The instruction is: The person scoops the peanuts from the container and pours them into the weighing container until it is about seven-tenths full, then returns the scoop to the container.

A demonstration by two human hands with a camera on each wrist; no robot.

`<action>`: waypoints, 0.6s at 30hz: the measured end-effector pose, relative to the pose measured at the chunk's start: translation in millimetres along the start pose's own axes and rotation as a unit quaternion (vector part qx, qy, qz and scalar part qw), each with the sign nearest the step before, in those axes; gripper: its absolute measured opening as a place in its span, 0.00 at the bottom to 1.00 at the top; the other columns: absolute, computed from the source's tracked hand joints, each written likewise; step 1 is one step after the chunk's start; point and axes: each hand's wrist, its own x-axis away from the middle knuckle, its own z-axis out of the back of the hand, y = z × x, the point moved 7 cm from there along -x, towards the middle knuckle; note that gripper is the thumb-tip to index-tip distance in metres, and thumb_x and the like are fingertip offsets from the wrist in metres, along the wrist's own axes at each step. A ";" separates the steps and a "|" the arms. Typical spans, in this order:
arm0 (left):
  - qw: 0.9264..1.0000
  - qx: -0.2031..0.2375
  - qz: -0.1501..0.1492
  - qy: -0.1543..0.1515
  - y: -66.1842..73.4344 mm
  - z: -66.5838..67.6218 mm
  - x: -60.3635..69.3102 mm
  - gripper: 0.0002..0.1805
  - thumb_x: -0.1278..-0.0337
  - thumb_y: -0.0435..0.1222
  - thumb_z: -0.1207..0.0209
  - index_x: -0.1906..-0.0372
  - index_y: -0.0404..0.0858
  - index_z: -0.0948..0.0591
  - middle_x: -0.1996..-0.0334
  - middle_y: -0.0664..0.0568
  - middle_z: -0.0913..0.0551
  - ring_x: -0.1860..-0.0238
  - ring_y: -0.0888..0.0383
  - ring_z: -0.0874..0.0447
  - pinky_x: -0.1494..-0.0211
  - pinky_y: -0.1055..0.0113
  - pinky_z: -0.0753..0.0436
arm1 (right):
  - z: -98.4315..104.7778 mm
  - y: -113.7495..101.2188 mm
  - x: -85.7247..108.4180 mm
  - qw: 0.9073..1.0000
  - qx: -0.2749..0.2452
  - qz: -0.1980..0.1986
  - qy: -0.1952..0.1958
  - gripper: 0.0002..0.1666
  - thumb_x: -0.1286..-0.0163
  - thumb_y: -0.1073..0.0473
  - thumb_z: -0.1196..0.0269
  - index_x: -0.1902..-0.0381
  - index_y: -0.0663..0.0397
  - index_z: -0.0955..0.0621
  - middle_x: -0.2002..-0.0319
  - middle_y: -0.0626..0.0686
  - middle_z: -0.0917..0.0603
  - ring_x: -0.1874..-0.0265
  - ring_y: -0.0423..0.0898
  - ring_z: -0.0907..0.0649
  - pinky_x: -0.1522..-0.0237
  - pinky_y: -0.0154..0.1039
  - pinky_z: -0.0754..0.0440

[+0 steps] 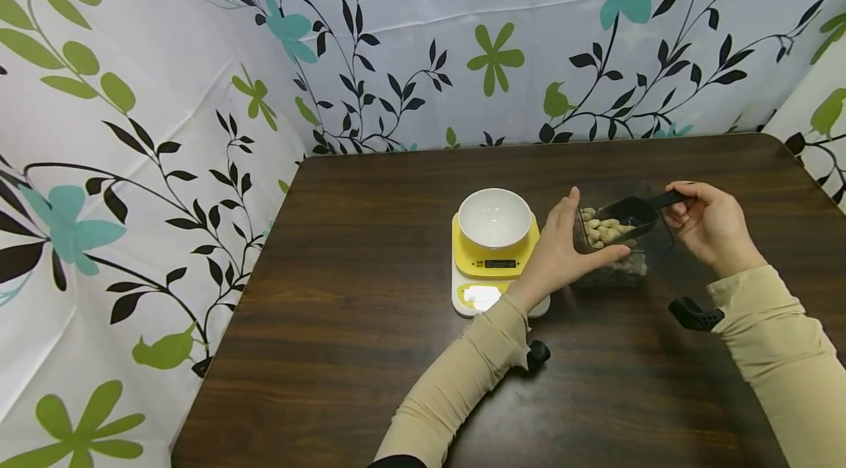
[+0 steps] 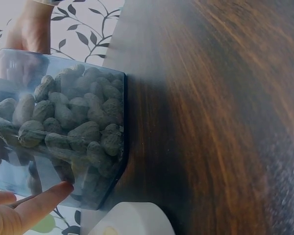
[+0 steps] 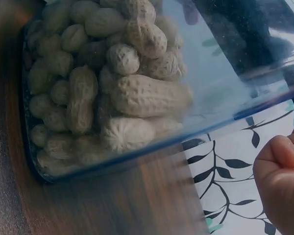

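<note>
A clear plastic container (image 1: 615, 278) of unshelled peanuts (image 1: 597, 231) stands on the table. My left hand (image 1: 562, 240) rests against its near left corner, fingers straight along the left side and thumb across the front. In the left wrist view one fingertip touches the container wall (image 2: 49, 171). By its handle, my right hand (image 1: 714, 225) holds a black scoop (image 1: 633, 211), whose head is over the container's opening at the peanuts. Whether peanuts lie in the scoop cannot be told. The right wrist view shows the peanuts (image 3: 142, 95) through the clear wall.
A yellow and white kitchen scale (image 1: 468, 262) stands just left of the container, with a white bowl (image 1: 496, 217) on its platform. The brown wooden table (image 1: 370, 270) ends at a patterned curtain (image 1: 410, 49) behind and to the left.
</note>
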 end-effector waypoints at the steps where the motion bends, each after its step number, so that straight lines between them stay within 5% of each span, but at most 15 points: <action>1: 1.000 -0.002 0.000 0.000 0.2 0.3 0.0 0.53 0.51 0.61 0.41 0.30 0.66 0.66 0.26 0.63 0.56 0.26 0.62 0.53 0.31 0.54 0.34 | 0.7 0.5 -0.3 1.000 -0.008 -0.003 0.003 0.25 0.24 0.64 0.62 0.70 0.70 0.20 0.85 0.56 0.27 0.85 0.48 0.36 0.76 0.37 0.50; 10: 1.000 -0.003 -0.004 -0.001 0.2 0.8 0.1 0.53 0.51 0.61 0.41 0.30 0.66 0.66 0.26 0.62 0.56 0.26 0.61 0.52 0.31 0.54 0.34 | 6.0 5.0 2.1 0.998 -0.062 -0.005 0.022 0.25 0.24 0.63 0.63 0.69 0.71 0.21 0.83 0.57 0.28 0.84 0.49 0.35 0.76 0.38 0.45; 18: 1.000 -0.008 0.000 0.002 0.5 1.9 0.8 0.53 0.51 0.61 0.41 0.30 0.67 0.66 0.26 0.60 0.55 0.26 0.60 0.51 0.32 0.54 0.34 | 4.6 6.0 3.4 0.995 -0.095 -0.007 0.009 0.25 0.24 0.63 0.63 0.70 0.72 0.22 0.84 0.57 0.30 0.82 0.48 0.46 0.75 0.37 0.51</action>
